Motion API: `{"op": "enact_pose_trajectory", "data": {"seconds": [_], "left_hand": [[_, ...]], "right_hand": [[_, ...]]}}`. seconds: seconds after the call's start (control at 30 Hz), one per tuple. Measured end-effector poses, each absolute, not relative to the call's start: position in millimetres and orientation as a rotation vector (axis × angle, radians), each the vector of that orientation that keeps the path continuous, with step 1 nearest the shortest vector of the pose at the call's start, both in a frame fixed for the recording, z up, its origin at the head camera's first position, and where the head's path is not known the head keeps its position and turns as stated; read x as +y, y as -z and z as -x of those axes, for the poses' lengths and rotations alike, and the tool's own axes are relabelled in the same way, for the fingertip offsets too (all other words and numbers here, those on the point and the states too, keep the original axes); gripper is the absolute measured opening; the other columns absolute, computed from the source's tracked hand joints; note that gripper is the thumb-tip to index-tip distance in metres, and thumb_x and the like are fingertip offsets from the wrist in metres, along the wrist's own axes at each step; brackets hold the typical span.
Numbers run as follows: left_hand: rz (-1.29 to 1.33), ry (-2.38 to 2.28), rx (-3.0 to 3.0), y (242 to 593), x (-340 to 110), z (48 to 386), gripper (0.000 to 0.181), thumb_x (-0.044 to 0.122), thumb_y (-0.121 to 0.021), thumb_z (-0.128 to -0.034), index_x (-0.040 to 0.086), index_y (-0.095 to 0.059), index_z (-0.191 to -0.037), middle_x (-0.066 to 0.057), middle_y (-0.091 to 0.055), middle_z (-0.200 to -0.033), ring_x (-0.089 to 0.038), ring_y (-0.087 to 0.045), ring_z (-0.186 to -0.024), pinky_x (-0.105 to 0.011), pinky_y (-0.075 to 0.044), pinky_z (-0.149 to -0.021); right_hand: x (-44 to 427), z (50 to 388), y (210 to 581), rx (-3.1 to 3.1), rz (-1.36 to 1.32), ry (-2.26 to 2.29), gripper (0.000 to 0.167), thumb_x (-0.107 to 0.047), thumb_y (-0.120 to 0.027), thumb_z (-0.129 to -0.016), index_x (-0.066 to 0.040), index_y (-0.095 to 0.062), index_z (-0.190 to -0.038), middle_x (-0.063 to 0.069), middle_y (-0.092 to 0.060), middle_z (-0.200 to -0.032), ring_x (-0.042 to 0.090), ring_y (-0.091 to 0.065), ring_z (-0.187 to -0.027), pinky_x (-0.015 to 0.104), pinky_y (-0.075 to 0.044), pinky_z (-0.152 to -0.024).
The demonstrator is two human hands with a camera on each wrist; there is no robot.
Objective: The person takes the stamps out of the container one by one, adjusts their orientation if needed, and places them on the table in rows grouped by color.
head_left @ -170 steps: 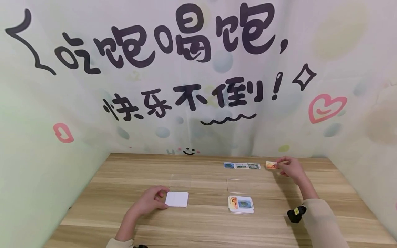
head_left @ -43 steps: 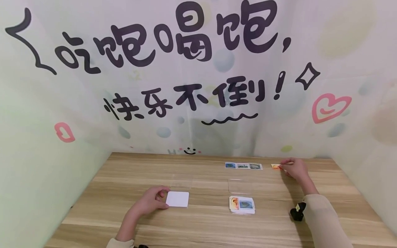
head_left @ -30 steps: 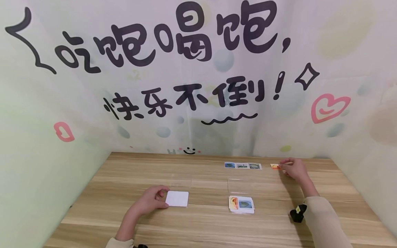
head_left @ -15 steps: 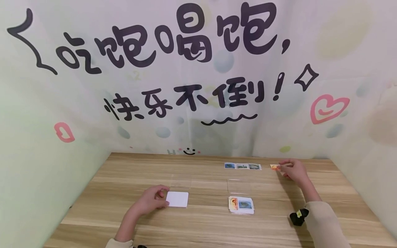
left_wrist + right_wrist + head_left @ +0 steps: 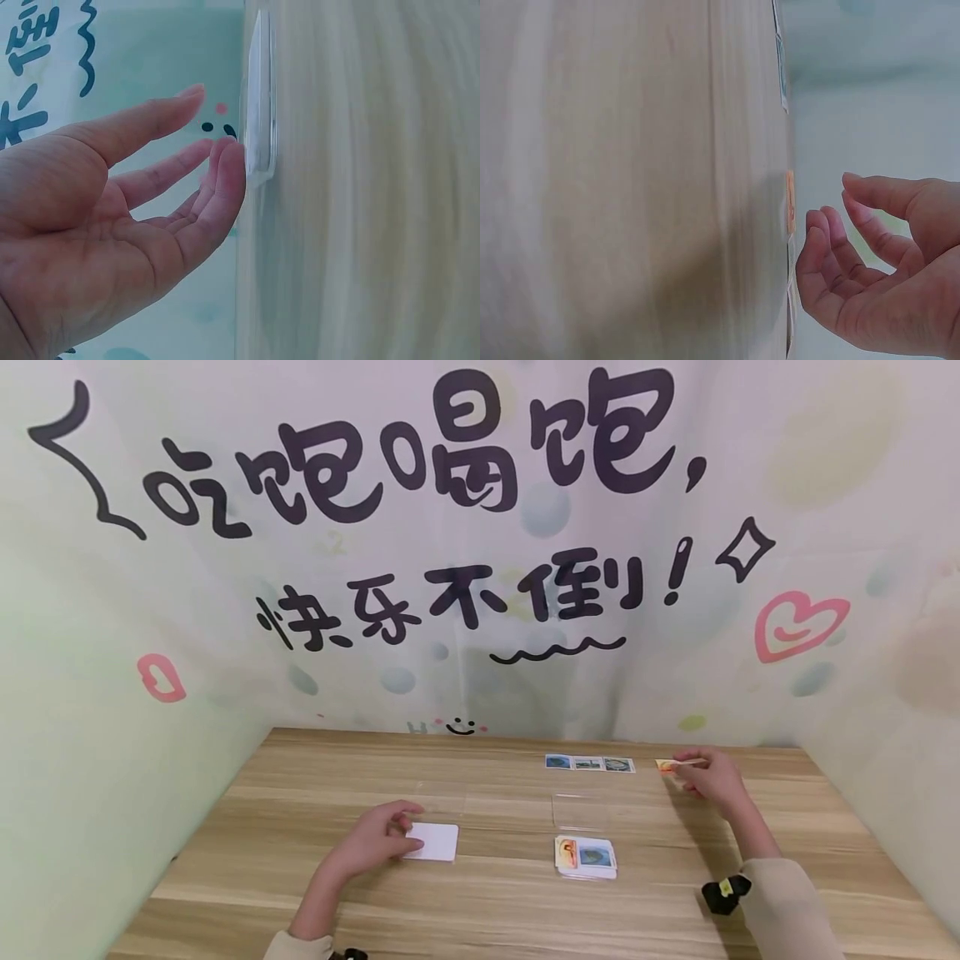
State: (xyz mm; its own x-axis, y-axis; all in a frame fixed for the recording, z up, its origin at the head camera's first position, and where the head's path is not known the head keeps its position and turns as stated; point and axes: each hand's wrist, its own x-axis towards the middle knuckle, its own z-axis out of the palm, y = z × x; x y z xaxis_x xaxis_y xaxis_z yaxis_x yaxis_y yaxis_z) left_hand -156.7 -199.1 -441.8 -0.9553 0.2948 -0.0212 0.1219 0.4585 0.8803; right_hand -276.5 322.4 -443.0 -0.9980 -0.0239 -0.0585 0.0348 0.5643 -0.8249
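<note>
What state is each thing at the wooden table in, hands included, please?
Stack of white rectangular cards: neat, blank side up
Stack of printed picture cards: face up, uneven
Row of three picture cards: flat, face up
Orange picture card: flat, face up
Left clear plastic rectangle: flat
Right clear plastic rectangle: flat
Left hand: fingers loosely bent
Right hand: fingers loosely curled

Soft, even light fills the head view as the right forearm (image 5: 753,829) casts a faint shadow (image 5: 696,818) across the tabletop (image 5: 300,802); both wrist views look dimmer and bluish, wood grain (image 5: 375,187) blurred.
</note>
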Motion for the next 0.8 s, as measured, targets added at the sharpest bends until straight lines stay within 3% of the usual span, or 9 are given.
{"op": "enact_pose_trajectory", "data": {"seconds": [0.4,0.6,0.8], "left_hand": [[-0.338,-1.545,2.531,440,-184,160,0.052,0.003,-0.079,-0.0895,-0.013,-0.058,-0.135,-0.025,-0.063,-0.11,-0.016,-0.064,-0.081,-0.027,-0.056,-0.069],[-0.344,-1.595,2.529,439,-174,160,0.052,0.0,-0.079,-0.0892,-0.015,-0.057,-0.135,-0.028,-0.063,-0.113,-0.025,-0.069,-0.09,-0.029,-0.06,-0.076],[-0.293,-1.632,2.526,441,-164,161,0.054,-0.001,-0.079,-0.0885,-0.013,-0.058,-0.136,-0.029,-0.062,-0.118,-0.035,-0.071,-0.1,-0.035,-0.063,-0.08]], "right_hand": [[309,268,438,2.68,-0.021,1.471,0.041,-0.012,-0.062,-0.105,0.018,-0.054,-0.132,0.02,-0.072,-0.105,0.013,-0.063,-0.073,0.028,-0.055,-0.064],[302,263,438,2.689,0.001,1.491,0.041,-0.012,-0.064,-0.105,0.018,-0.054,-0.131,0.015,-0.071,-0.1,0.012,-0.064,-0.071,0.028,-0.054,-0.062],[292,255,433,2.705,0.015,1.449,0.041,-0.014,-0.064,-0.105,0.016,-0.055,-0.132,0.022,-0.069,-0.108,0.017,-0.066,-0.078,0.031,-0.056,-0.065]]}}
